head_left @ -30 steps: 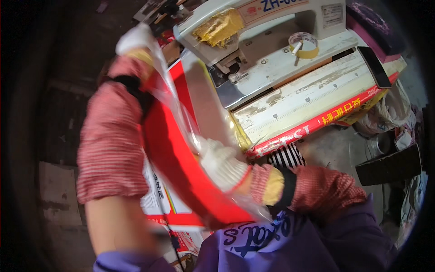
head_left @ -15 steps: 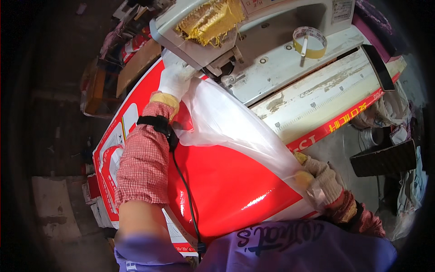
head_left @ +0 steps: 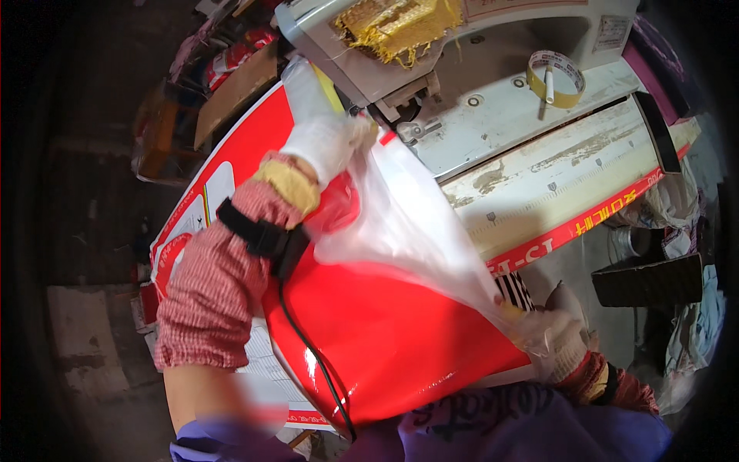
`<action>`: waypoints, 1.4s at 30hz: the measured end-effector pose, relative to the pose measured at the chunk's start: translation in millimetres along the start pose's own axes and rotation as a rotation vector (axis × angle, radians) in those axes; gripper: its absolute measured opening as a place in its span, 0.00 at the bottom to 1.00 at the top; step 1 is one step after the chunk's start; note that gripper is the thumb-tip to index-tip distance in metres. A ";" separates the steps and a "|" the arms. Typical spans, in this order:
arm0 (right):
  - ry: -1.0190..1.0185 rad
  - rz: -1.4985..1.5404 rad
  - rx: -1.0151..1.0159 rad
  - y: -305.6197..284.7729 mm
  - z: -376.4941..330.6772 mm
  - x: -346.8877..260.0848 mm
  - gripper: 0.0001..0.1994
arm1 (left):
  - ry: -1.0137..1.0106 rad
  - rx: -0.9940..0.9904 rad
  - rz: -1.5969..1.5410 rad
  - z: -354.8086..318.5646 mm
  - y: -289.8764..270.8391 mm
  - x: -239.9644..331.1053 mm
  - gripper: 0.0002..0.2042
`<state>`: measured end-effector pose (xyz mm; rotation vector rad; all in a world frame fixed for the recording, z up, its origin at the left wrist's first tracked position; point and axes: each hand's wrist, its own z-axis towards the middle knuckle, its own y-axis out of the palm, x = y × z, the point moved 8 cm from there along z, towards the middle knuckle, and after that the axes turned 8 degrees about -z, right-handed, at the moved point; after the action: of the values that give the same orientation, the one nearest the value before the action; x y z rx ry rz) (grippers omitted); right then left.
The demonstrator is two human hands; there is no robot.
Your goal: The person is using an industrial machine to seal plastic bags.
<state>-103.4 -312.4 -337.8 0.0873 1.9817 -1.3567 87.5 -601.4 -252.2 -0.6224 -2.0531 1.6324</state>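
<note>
Here, the clear plastic bag (head_left: 416, 231) stretches between the gripping left hand (head_left: 327, 142) and right hand (head_left: 558, 339).

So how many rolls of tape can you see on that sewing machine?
1: a yellowish tape roll lying flat on the grey sewing machine bed, upper right, with a small white stick in its hole. Others may be hidden.

There is one view only, from a camera worn on the person's head, looking steeply down and forward over their chest. It sits close above the red sheet (head_left: 385, 339) and sewing machine (head_left: 477, 69). The fisheye lens bends straight edges and darkens the rim, and forearms enter from the lower edge.
</note>
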 end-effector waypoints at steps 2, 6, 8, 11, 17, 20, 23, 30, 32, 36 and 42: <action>0.208 0.452 0.175 -19.7 24.4 -0.3 0.20 | -0.029 0.063 0.128 11.4 -16.1 -16.0 0.11; 0.117 -0.200 0.056 -56.0 126.3 -42.5 0.18 | -0.268 0.178 0.463 31.7 -45.5 -100.8 0.12; -0.331 -0.069 0.842 -75.5 129.2 -50.0 0.11 | -0.326 0.326 0.232 47.0 -86.0 -101.1 0.12; -0.125 -0.432 0.373 -88.6 208.7 -61.3 0.07 | -0.162 0.247 0.508 47.0 -126.5 -59.1 0.13; -0.113 -0.259 0.374 -118.5 229.7 -64.8 0.12 | -0.203 -0.020 0.554 -0.5 -119.5 -7.4 0.10; -0.081 -0.229 -0.024 -94.0 274.4 -22.3 0.13 | 0.116 -0.005 0.462 -30.3 -110.0 105.8 0.06; -0.258 0.046 -0.125 -112.9 238.5 -56.3 0.13 | 0.177 -0.024 -0.167 -68.9 -107.6 163.1 0.09; -0.281 -0.258 -0.076 -99.6 243.5 -42.9 0.08 | 0.379 -1.106 -0.339 -123.1 -54.9 172.8 0.14; -0.305 -0.288 -0.070 -108.6 228.0 -61.8 0.09 | -0.284 -0.701 -0.678 -111.2 -94.4 149.0 0.14; -0.164 -0.033 -0.095 -98.6 243.2 -45.1 0.11 | -0.369 -1.030 0.223 -137.7 -97.3 137.1 0.18; -0.024 0.109 -0.041 -65.7 274.7 -18.6 0.08 | -0.125 -1.185 0.722 -188.2 -60.9 190.1 0.09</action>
<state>24.6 -564.7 -326.1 0.1566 1.9552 -1.2413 42.6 -354.1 -142.3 -1.8210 -2.9840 0.4817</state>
